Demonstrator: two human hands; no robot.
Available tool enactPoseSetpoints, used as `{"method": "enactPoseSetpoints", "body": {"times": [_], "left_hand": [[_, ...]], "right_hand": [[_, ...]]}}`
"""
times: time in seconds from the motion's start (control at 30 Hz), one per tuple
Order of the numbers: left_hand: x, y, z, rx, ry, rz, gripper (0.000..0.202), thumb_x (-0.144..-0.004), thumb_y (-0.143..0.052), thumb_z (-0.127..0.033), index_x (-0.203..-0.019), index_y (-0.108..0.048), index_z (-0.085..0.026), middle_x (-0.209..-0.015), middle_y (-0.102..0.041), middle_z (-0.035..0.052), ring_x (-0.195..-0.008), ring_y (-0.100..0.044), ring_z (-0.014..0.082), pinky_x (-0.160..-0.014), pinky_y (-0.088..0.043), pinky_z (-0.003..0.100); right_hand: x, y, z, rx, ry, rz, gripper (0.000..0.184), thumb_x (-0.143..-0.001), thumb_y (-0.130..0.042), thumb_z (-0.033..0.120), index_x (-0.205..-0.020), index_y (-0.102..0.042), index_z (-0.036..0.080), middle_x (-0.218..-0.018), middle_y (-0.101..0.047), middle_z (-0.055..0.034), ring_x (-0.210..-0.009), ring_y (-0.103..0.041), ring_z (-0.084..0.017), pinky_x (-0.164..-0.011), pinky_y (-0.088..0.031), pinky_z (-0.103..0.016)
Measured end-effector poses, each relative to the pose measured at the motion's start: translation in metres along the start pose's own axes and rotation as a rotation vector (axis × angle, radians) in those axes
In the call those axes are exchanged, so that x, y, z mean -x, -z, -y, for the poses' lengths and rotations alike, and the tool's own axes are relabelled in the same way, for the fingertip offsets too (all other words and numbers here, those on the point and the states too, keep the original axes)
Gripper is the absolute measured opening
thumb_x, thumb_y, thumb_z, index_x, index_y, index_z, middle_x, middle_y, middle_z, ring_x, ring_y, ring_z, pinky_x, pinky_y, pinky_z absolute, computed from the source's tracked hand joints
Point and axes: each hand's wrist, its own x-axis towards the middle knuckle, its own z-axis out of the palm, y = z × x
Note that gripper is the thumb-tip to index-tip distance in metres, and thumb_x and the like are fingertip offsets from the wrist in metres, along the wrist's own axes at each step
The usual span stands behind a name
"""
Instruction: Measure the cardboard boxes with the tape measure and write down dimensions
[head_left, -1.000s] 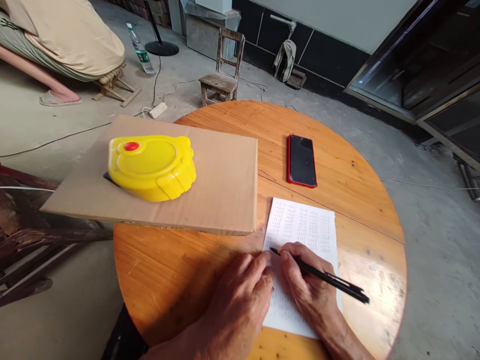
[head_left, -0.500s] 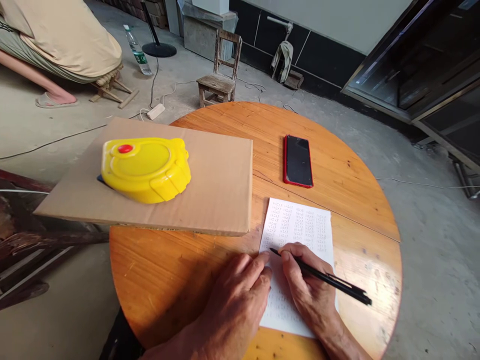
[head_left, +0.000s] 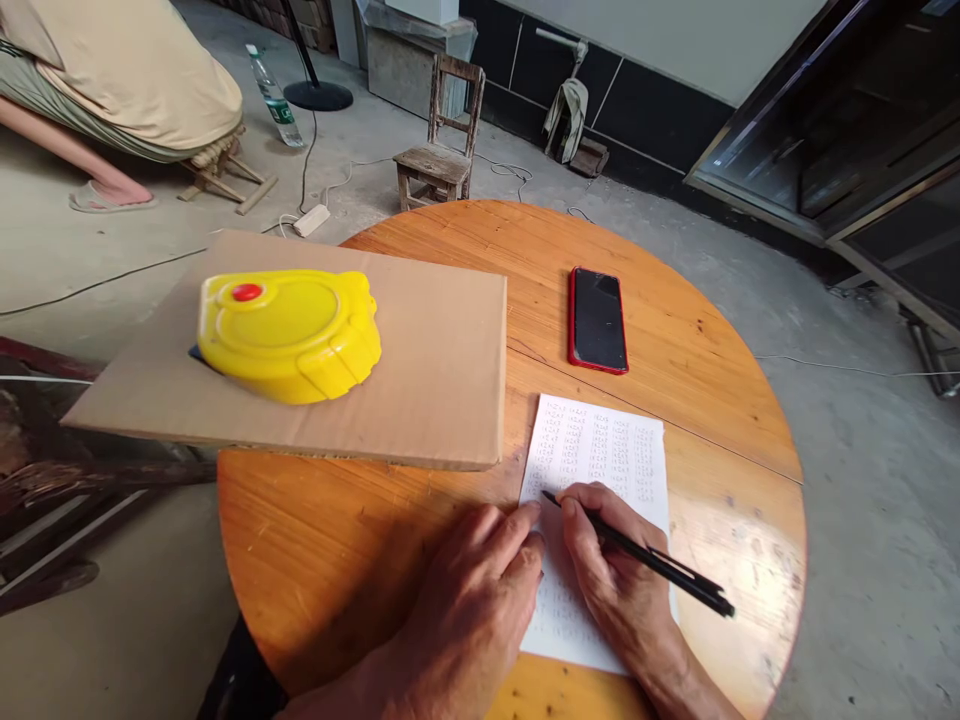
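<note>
My right hand (head_left: 619, 560) is closed around a black pen (head_left: 686, 577), its tip touching or just above a white sheet of paper (head_left: 652, 480). Columns of small handwritten characters cover the sheet above and below the hands. My left hand (head_left: 480, 600) rests on the paper's left edge, fingers together and lightly bent, pressing it onto the round wooden table (head_left: 330, 540). Nothing shows in its grip, though the palm is hidden. Beyond the sheet lies a phone in a red case (head_left: 598, 320).
A cardboard sheet (head_left: 442, 350) overhangs the table's left side, bearing a big yellow tape-measure-shaped object with a red button (head_left: 292, 335). A small wooden chair (head_left: 439, 155) stands behind the table. At upper left are a reclining person's leg (head_left: 82, 150), a water bottle (head_left: 276, 100) and a power strip (head_left: 312, 221).
The pen has tilted slightly in my right hand, its rear end moving a little left and down. My left hand stays in place. The view has shifted very slightly.
</note>
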Motion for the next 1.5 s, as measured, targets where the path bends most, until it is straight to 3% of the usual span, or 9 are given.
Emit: {"method": "enactPoseSetpoints", "body": {"times": [0.37,0.67,0.9,1.17,1.5], "left_hand": [[-0.0001,0.0017,-0.0003,-0.013,-0.002,0.049,0.026,-0.088,-0.052,-0.007,-0.111,-0.064,-0.013,-0.12,-0.067,0.0087,-0.101,-0.062,0.0247,-0.088,-0.056,0.041],[-0.0019,0.0039,0.0012,-0.05,-0.023,0.067,0.028,-0.089,-0.049,-0.009,-0.114,-0.062,-0.014,-0.126,-0.065,0.0085,-0.099,-0.062,0.0254,-0.085,-0.057,0.041],[-0.0049,0.0028,0.0003,-0.018,-0.017,0.042,0.025,-0.089,-0.049,-0.007,-0.107,-0.064,-0.014,-0.117,-0.068,0.0087,-0.092,-0.062,0.023,-0.078,-0.056,0.038],[-0.0058,0.004,-0.0003,0.014,0.009,0.044,0.021,-0.089,-0.052,-0.009,-0.105,-0.064,-0.014,-0.123,-0.066,0.0074,-0.089,-0.061,0.0234,-0.076,-0.056,0.039],[-0.0016,0.0008,0.0006,0.015,0.005,0.064,0.027,-0.088,-0.051,-0.006,-0.11,-0.063,-0.015,-0.119,-0.067,0.0086,-0.096,-0.063,0.0252,-0.083,-0.056,0.042]], "right_hand": [[-0.0008,0.0015,0.0001,-0.03,-0.02,0.02,0.014,-0.094,-0.053,0.019,-0.085,-0.063,0.02,-0.071,-0.063,0.0018,-0.062,-0.056,-0.011,-0.058,-0.045,-0.021],[-0.0003,0.0058,0.0007,-0.066,-0.071,-0.05,0.015,-0.094,-0.053,0.022,-0.082,-0.062,0.021,-0.06,-0.056,0.0054,-0.049,-0.049,-0.009,-0.049,-0.041,-0.021],[-0.0008,0.0034,0.0015,-0.022,-0.053,-0.055,0.016,-0.094,-0.053,0.022,-0.081,-0.062,0.02,-0.063,-0.059,0.0038,-0.053,-0.052,-0.01,-0.052,-0.043,-0.021],[-0.0008,0.0027,-0.0001,-0.004,-0.043,-0.021,0.015,-0.094,-0.053,0.021,-0.083,-0.063,0.02,-0.069,-0.063,0.0027,-0.058,-0.055,-0.01,-0.056,-0.045,-0.02],[-0.0028,0.0035,0.0044,0.01,-0.018,-0.026,0.015,-0.094,-0.052,0.019,-0.081,-0.062,0.02,-0.061,-0.055,0.0051,-0.05,-0.049,-0.008,-0.05,-0.04,-0.019]]}}
